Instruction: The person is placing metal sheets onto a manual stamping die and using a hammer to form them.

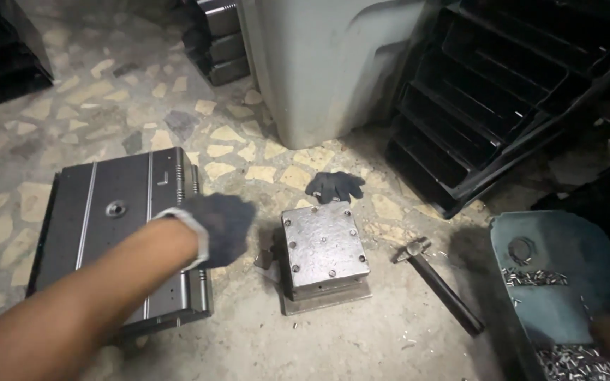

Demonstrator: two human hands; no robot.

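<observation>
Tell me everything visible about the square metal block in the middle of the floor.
The metal block is a thick, grey, scuffed steel square with small screw heads along its top edges. It sits flat on a slightly wider base plate on the stone floor, between a dark panel and a hammer. Nothing touches its top.

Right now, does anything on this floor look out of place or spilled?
Yes. A lone dark glove lies loose on the floor behind the metal block, while the left hand wears one. A hammer lies on the floor beside the block, and a few small metal pins are scattered outside the tray.
</observation>
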